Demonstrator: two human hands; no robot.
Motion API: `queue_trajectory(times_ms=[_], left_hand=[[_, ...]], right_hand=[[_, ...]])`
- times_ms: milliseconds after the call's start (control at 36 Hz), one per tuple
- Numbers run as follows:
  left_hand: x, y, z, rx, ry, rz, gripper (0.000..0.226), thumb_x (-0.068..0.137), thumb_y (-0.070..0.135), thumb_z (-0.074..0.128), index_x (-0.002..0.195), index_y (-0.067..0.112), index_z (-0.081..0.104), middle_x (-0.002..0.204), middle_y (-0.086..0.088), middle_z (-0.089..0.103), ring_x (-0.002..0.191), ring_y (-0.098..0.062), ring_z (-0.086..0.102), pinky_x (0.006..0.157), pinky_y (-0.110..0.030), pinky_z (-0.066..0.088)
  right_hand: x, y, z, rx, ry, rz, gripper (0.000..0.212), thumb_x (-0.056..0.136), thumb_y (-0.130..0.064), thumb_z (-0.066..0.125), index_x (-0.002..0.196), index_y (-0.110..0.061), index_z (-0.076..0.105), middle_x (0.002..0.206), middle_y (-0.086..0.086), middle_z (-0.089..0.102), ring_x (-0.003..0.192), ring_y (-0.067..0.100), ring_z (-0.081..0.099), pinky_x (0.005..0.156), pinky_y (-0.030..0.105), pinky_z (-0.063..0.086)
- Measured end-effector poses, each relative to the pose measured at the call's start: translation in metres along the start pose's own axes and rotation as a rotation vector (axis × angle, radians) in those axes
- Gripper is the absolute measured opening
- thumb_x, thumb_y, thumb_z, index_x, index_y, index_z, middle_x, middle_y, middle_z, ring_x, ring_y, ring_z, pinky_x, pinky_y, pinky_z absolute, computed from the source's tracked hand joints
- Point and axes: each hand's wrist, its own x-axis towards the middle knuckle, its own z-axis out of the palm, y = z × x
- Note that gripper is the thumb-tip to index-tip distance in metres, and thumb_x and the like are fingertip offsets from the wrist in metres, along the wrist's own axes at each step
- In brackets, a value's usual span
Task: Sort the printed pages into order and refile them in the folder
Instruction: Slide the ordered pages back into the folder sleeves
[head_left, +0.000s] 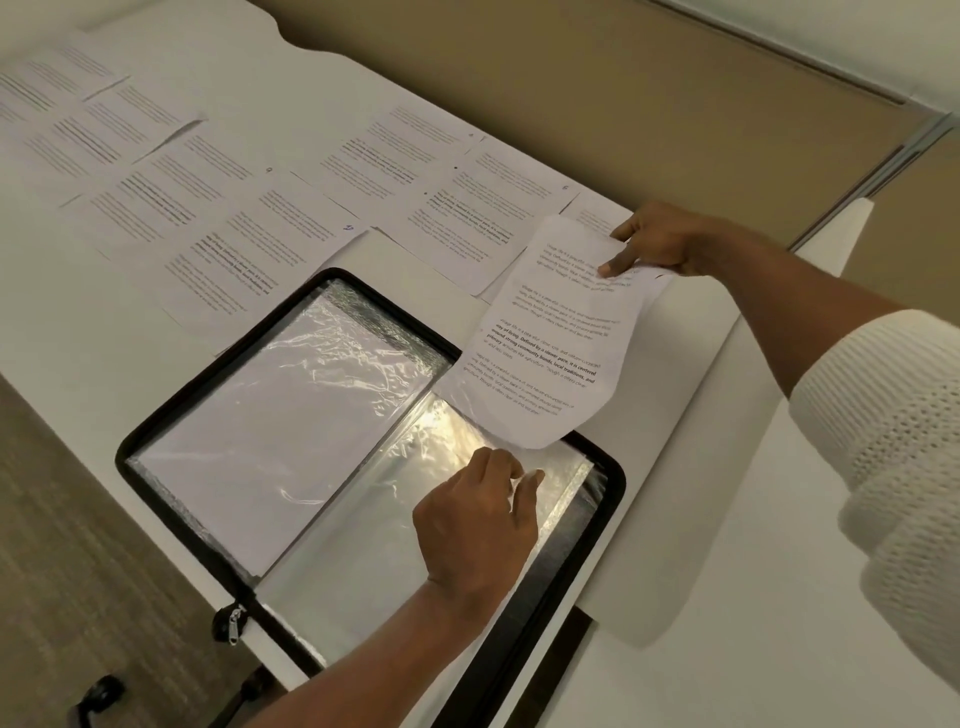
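Your right fingers (618, 262) pinch the page (550, 353), your left fingers (501, 465) pinch the sleeve (363, 525); the limp page may buckle entering.

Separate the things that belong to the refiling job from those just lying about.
Job: held page, pinched by the right hand; plastic sleeve, gripped by the left hand; open folder; laid-out pages.
Lying about: table; beige partition; black object on the floor.

Black folder (550, 592) lay open, 6 o'clock | one page (545, 353) hung curled, folder's 2 o'clock | loose pages (249, 249) lay spread, 11 o'clock
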Motion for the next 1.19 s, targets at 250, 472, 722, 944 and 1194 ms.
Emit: queue_trajectory(times_ms=[250, 472, 722, 944, 1194], left_hand=[[-0.007, 0.0, -0.001, 0.064, 0.024, 0.156, 0.014, 0.084, 0.02, 0.087, 0.079, 0.013, 0.076, 0.065, 0.002, 0.068, 0.047, -0.012, 0.057, 0.043, -0.03, 0.052], [-0.007, -0.002, -0.004, 0.094, 0.042, 0.206, 0.024, 0.075, 0.015, 0.096, 0.07, 0.011, 0.073, 0.057, 0.0, 0.063, 0.041, -0.011, 0.052, 0.04, -0.027, 0.05], [-0.01, -0.006, -0.003, 0.141, 0.006, 0.236, 0.027, 0.064, 0.008, 0.099, 0.071, 0.011, 0.073, 0.058, 0.0, 0.064, 0.042, -0.01, 0.052, 0.041, -0.026, 0.051], [-0.011, -0.008, -0.002, 0.17, -0.021, 0.247, 0.026, 0.066, 0.007, 0.097, 0.07, 0.012, 0.072, 0.058, 0.001, 0.063, 0.042, -0.01, 0.052, 0.04, -0.028, 0.05], [-0.005, -0.013, 0.003, 0.031, -0.122, 0.177, 0.056, 0.094, 0.065, 0.065, 0.115, 0.014, 0.074, 0.115, -0.005, 0.075, 0.102, -0.02, 0.07, 0.086, -0.038, 0.062]], right_hand=[[0.003, 0.01, -0.001, -0.023, 0.017, 0.037, 0.047, 0.072, -0.013, 0.095, 0.115, -0.012, 0.078, 0.102, 0.004, 0.081, 0.108, 0.032, 0.075, 0.1, 0.054, 0.058], [0.0, 0.006, -0.002, -0.009, 0.003, 0.024, 0.033, 0.078, -0.01, 0.091, 0.108, -0.013, 0.08, 0.103, 0.0, 0.081, 0.114, 0.026, 0.072, 0.106, 0.052, 0.054], [-0.004, 0.001, -0.006, 0.017, -0.006, 0.024, 0.029, 0.082, -0.006, 0.086, 0.11, -0.007, 0.079, 0.117, 0.01, 0.078, 0.094, 0.021, 0.066, 0.074, 0.032, 0.054], [0.002, 0.011, -0.005, 0.009, 0.022, 0.051, 0.038, 0.078, -0.008, 0.09, 0.114, -0.008, 0.077, 0.113, 0.005, 0.079, 0.092, 0.02, 0.069, 0.071, 0.03, 0.056], [-0.002, 0.009, -0.01, 0.022, -0.018, 0.029, 0.048, 0.077, -0.013, 0.092, 0.122, -0.011, 0.074, 0.105, 0.002, 0.081, 0.096, 0.024, 0.078, 0.087, 0.037, 0.063]])
